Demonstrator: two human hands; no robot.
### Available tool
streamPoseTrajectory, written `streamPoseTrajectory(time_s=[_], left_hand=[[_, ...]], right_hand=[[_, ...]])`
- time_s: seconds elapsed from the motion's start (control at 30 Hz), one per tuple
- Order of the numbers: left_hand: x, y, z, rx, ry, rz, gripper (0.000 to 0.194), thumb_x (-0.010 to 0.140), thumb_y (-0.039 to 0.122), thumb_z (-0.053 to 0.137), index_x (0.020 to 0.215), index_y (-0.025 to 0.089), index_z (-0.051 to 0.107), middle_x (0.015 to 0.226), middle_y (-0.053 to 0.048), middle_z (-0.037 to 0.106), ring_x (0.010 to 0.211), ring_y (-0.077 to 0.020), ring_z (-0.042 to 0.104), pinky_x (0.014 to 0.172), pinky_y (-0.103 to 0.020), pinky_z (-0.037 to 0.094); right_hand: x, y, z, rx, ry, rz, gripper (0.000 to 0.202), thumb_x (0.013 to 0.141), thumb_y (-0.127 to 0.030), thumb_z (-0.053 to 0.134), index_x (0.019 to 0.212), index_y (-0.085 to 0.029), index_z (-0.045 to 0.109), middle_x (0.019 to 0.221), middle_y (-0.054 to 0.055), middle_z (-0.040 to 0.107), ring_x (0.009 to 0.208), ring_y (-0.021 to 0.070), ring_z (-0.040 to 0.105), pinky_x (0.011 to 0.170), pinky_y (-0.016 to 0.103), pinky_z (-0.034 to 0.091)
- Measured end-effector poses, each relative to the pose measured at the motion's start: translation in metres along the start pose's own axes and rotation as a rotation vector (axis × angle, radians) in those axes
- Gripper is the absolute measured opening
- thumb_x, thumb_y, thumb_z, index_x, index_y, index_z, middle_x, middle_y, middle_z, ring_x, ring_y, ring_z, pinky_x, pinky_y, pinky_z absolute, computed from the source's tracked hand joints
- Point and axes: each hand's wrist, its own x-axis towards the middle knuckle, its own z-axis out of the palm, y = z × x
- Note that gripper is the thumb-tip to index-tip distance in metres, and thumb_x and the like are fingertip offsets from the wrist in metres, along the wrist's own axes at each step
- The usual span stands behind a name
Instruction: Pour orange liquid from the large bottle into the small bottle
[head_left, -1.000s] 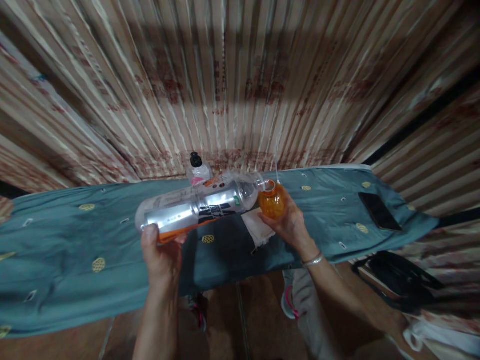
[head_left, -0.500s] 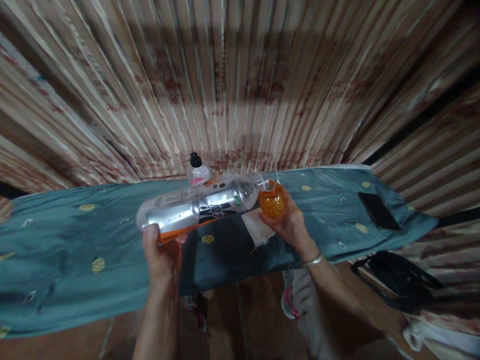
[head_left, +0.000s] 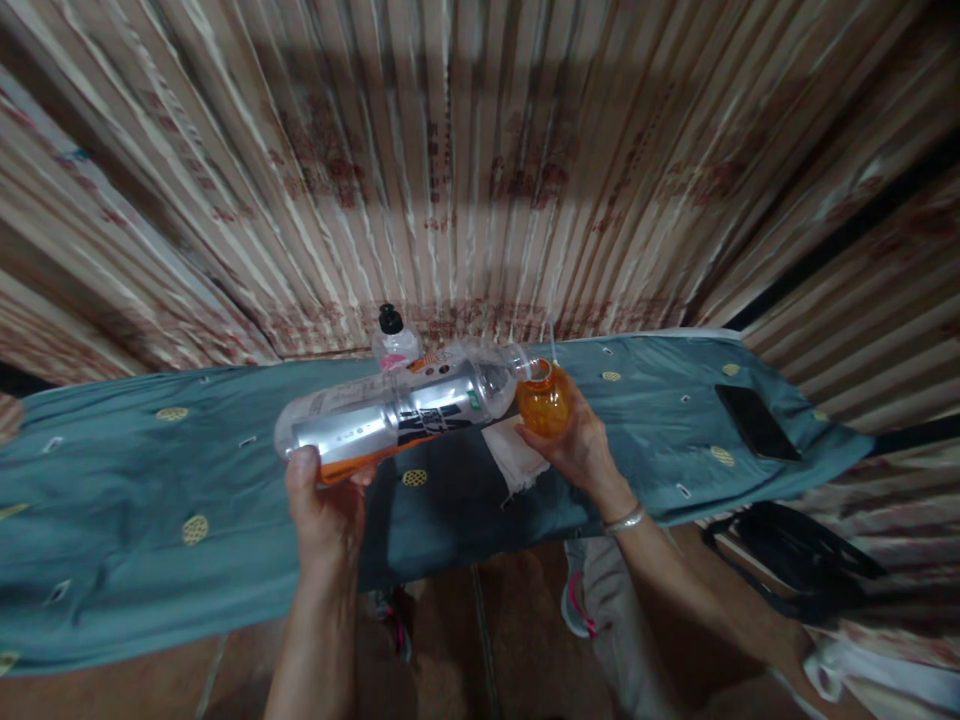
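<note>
A large clear plastic bottle (head_left: 390, 415) with a silver and orange label lies tilted nearly flat in the air, its neck pointing right. My left hand (head_left: 330, 500) is closed around its base from below. In my right hand (head_left: 581, 440) is a small round orange container (head_left: 545, 405), held upright with its open mouth at the big bottle's neck. Whether liquid passes between them I cannot make out. Below the container a white cloth or pouch (head_left: 516, 458) rests on the table. Behind the bottle stands a small clear bottle with a black cap (head_left: 391, 320).
A teal patterned cloth (head_left: 247, 520) covers the long table. Near its right end lies a black phone (head_left: 757, 422). Pleated curtains (head_left: 480, 180) hang close behind. A black bag (head_left: 795, 560) sits at the lower right, beyond the table's front edge.
</note>
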Motion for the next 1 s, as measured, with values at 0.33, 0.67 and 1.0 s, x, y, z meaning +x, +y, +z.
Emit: streamPoseTrajectory(time_s=[0.33, 0.67, 1.0], left_hand=[[-0.0003, -0.0001, 0.0009, -0.003, 0.010, -0.003, 0.041, 0.055, 0.053, 0.082, 0.076, 0.020, 0.070, 0.059, -0.001, 0.060, 0.048, -0.0131, 0.047, 0.035, -0.021, 0.031], [-0.0013, 0.0017, 0.0042, -0.010, 0.008, 0.024, 0.047, 0.055, 0.056, 0.084, 0.082, 0.019, 0.070, 0.057, 0.001, 0.058, 0.044, -0.0114, 0.046, 0.035, -0.021, 0.031], [0.0003, 0.0006, 0.0009, 0.002, 0.020, -0.011, 0.049, 0.053, 0.053, 0.083, 0.085, 0.019, 0.072, 0.058, -0.001, 0.058, 0.046, -0.0125, 0.045, 0.035, -0.021, 0.031]], right_hand=[[0.0016, -0.0013, -0.0009, 0.005, -0.009, 0.009, 0.088, 0.070, -0.043, 0.082, 0.146, -0.017, 0.045, 0.131, 0.016, 0.069, 0.122, 0.0332, 0.067, 0.105, 0.049, 0.056], [0.0007, -0.0003, 0.0008, 0.013, 0.008, 0.000, 0.086, 0.070, -0.043, 0.081, 0.144, -0.016, 0.047, 0.130, 0.016, 0.069, 0.121, 0.0333, 0.068, 0.104, 0.049, 0.056], [-0.0006, 0.0017, 0.0007, 0.014, 0.000, -0.003, 0.089, 0.073, -0.046, 0.080, 0.148, -0.018, 0.043, 0.133, 0.016, 0.068, 0.124, 0.0337, 0.066, 0.107, 0.051, 0.054]])
